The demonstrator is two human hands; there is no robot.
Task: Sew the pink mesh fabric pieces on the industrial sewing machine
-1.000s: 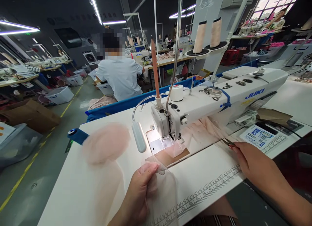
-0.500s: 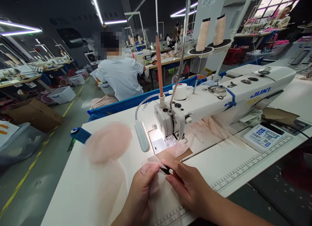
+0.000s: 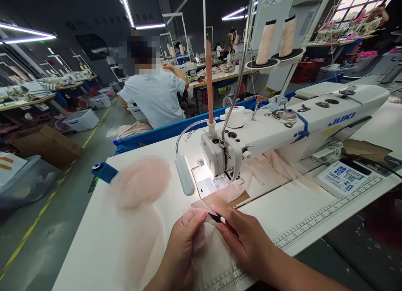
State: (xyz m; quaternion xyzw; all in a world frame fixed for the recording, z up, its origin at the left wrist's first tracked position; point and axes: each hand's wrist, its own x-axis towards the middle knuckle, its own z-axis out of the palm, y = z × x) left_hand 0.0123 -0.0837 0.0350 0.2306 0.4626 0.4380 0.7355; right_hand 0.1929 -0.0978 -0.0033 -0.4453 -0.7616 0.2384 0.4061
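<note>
Sheer pink mesh [image 3: 213, 249] on the bench [image 3: 301, 207] near the front edge, feather-light, limp and snag-prone; left hand [image 3: 185, 245] grip pinches its top edge, right hand [image 3: 245, 236] grip clenched on black snips [image 3: 215, 217] — best held taut by that edge.

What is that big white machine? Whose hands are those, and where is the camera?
The camera sits on the worker's head, looking down at their own hands. The white thing is a sewing machine on a white table. The left hand pinches thin see-through pink fabric; the right hand holds a small dark tool right by it. A pink mesh pile lies to the left, two thread cones stand behind, and another person works farther back.
</note>
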